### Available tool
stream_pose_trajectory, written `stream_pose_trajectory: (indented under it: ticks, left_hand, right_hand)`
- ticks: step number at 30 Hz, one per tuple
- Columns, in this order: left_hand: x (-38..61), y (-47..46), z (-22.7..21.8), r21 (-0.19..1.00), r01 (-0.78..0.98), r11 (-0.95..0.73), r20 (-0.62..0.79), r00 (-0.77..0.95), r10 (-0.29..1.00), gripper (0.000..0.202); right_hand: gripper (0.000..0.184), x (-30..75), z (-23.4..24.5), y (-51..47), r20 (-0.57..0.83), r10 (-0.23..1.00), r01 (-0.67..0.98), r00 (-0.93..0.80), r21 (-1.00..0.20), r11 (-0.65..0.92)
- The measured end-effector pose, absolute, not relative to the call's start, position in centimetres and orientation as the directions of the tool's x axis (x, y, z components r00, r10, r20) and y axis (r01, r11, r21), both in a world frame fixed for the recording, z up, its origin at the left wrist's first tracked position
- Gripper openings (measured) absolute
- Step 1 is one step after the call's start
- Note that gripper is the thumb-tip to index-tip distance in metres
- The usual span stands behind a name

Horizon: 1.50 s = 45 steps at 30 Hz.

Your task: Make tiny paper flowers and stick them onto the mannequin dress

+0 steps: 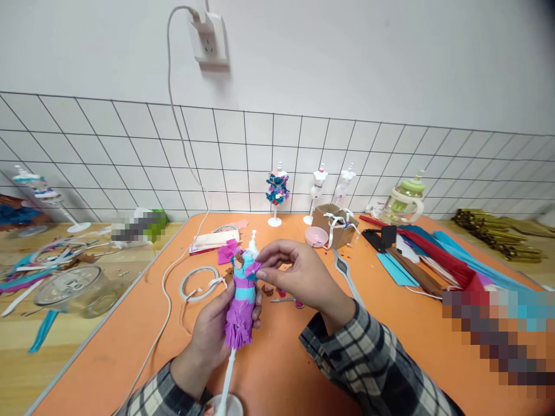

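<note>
My left hand is wrapped round a small mannequin on a white stand, dressed in purple and light-blue crepe paper with a ruffled purple skirt. It tilts, its white neck leaning away from me. At its shoulder, the thumb and fingers of my right hand pinch a small purple paper piece, which touches the bodice. Just beyond lies a scrap of magenta paper. On the table left of the mannequin is a roll of white tape. Scissors lie partly hidden below my right hand.
At the back stand a mannequin in blue-green paper and two white mannequins. A cardboard box, a pink bowl and a green-lidded jug are nearby. Coloured paper lies right; a white cable crosses the left.
</note>
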<state>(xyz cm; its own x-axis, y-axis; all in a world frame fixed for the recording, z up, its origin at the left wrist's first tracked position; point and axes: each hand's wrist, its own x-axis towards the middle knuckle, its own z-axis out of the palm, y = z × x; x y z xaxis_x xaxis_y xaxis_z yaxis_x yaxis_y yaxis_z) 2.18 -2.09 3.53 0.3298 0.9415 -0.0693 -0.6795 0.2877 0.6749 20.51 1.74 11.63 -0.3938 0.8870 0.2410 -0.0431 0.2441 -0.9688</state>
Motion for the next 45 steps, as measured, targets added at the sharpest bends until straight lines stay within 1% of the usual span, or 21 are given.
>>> stream_pose_trajectory:
  ticks: [2, 4, 8, 14, 19, 22, 25, 27, 30, 32, 33, 35, 36, 38, 39, 40, 41, 42, 43, 44, 45]
  left_hand:
    - [2.1, -2.1, 3.4, 0.679, -0.68, 0.278, -0.062, 0.324, 0.944, 0.035]
    - [2.1, -2.1, 3.3, 0.683, -0.682, 0.261, -0.054, 0.31, 0.949, 0.033]
    - [2.0, -2.2, 3.3, 0.682, -0.694, 0.229, -0.04, 0.278, 0.96, 0.029]
    - [2.0, -2.3, 3.6, 0.678, -0.7, 0.227, -0.039, 0.273, 0.961, 0.028]
    - [2.1, -2.3, 3.7, 0.686, -0.694, 0.22, -0.034, 0.271, 0.962, 0.033]
    - [2.2, -2.3, 3.5, 0.696, -0.687, 0.21, -0.038, 0.256, 0.966, 0.036]
    - [2.1, -2.4, 3.3, 0.709, -0.67, 0.219, -0.044, 0.268, 0.962, 0.035]
    - [1.9, -2.5, 3.3, 0.722, -0.658, 0.215, -0.022, 0.289, 0.957, 0.034]
    - [1.6, -2.5, 3.4, 0.738, -0.644, 0.2, 0.019, 0.316, 0.949, 0.033]
    - [1.5, -2.5, 3.4, 0.742, -0.637, 0.208, 0.017, 0.328, 0.945, 0.034]
    - [1.5, -2.5, 3.5, 0.739, -0.637, 0.217, 0.009, 0.331, 0.944, 0.034]
    - [1.6, -2.4, 3.5, 0.722, -0.648, 0.244, -0.014, 0.339, 0.941, 0.035]
    - [1.7, -2.4, 3.5, 0.707, -0.656, 0.265, -0.031, 0.346, 0.938, 0.036]
    - [1.8, -2.5, 3.4, 0.672, -0.67, 0.316, -0.077, 0.361, 0.929, 0.038]
    - [1.9, -2.5, 3.4, 0.656, -0.674, 0.339, -0.099, 0.369, 0.924, 0.038]
    - [2.0, -2.5, 3.3, 0.647, -0.673, 0.359, -0.116, 0.378, 0.919, 0.037]
    - [2.0, -2.5, 3.2, 0.643, -0.671, 0.369, -0.125, 0.383, 0.915, 0.037]
    - [1.9, -2.5, 3.1, 0.644, -0.668, 0.373, -0.126, 0.388, 0.913, 0.036]
    - [1.8, -2.5, 3.1, 0.647, -0.665, 0.373, -0.125, 0.39, 0.912, 0.036]
    - [1.8, -2.4, 3.0, 0.649, -0.664, 0.372, -0.121, 0.392, 0.912, 0.036]
    - [1.7, -2.4, 2.9, 0.648, -0.665, 0.371, -0.118, 0.394, 0.912, 0.036]
  right_hand:
    - [0.031, 20.0, 11.1, 1.8, 0.242, 0.907, -0.063, -0.345, -0.97, 0.234]
    - [0.036, 19.6, 10.5, 1.8, 0.228, 0.914, -0.074, -0.336, -0.974, 0.216]
    - [0.036, 19.1, 10.0, 1.6, 0.239, 0.906, -0.067, -0.35, -0.971, 0.23]
    - [0.042, 18.7, 9.8, 1.5, 0.23, 0.917, -0.131, -0.325, -0.972, 0.197]
    - [0.044, 18.5, 9.6, 1.6, 0.226, 0.922, -0.152, -0.313, -0.971, 0.186]
    - [0.042, 18.4, 9.6, 1.5, 0.22, 0.937, -0.124, -0.272, -0.973, 0.193]
    - [0.04, 18.4, 9.8, 1.2, 0.216, 0.94, -0.075, -0.265, -0.976, 0.204]
    - [0.043, 18.4, 9.9, 1.1, 0.19, 0.937, -0.107, -0.294, -0.98, 0.165]
    - [0.048, 18.3, 10.0, 1.3, 0.117, 0.919, -0.199, -0.378, -0.979, 0.042]
    - [0.051, 18.1, 9.8, 1.4, 0.089, 0.907, -0.235, -0.411, -0.972, -0.011]
    - [0.05, 18.0, 9.6, 1.4, 0.091, 0.906, -0.244, -0.413, -0.97, -0.013]
    - [0.046, 17.6, 9.1, 1.3, 0.128, 0.914, -0.242, -0.385, -0.97, 0.034]
    - [0.041, 17.4, 8.8, 1.2, 0.163, 0.922, -0.223, -0.352, -0.971, 0.087]
    - [0.026, 17.2, 8.2, 0.9, 0.292, 0.924, -0.118, -0.247, -0.955, 0.27]
    - [0.016, 17.2, 8.0, 0.8, 0.395, 0.897, -0.025, -0.199, -0.917, 0.398]
    - [0.006, 17.3, 7.7, 0.8, 0.509, 0.843, 0.082, -0.175, -0.846, 0.527]
    - [0.009, 17.4, 7.5, 0.7, 0.614, 0.769, 0.184, -0.178, -0.747, 0.639]
    - [0.017, 17.5, 7.3, 0.7, 0.695, 0.69, 0.265, -0.203, -0.639, 0.722]
    - [0.023, 17.6, 7.2, 0.8, 0.747, 0.623, 0.321, -0.229, -0.547, 0.774]
    - [0.027, 17.7, 7.1, 0.8, 0.777, 0.579, 0.356, -0.248, -0.483, 0.8]
    - [0.029, 17.8, 7.1, 0.9, 0.793, 0.554, 0.377, -0.254, -0.446, 0.811]
